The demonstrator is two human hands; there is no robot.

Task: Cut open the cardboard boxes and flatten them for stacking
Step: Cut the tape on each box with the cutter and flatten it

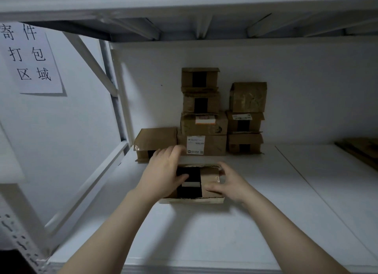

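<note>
A small brown cardboard box [208,183] with black tape across its top lies on the white shelf [204,232], near the middle. My left hand [163,171] grips its left side, thumb on the black tape and fingers over the far left corner. My right hand [229,183] holds the box's right end, with its fingers curled round the corner and the thumb on the top face.
Several taped boxes [204,130] stand stacked against the back wall, and a single box [155,142] lies left of them. Flat cardboard [360,151] rests at the far right. A paper sign [30,57] hangs on the left wall. A shelf [184,12] runs overhead.
</note>
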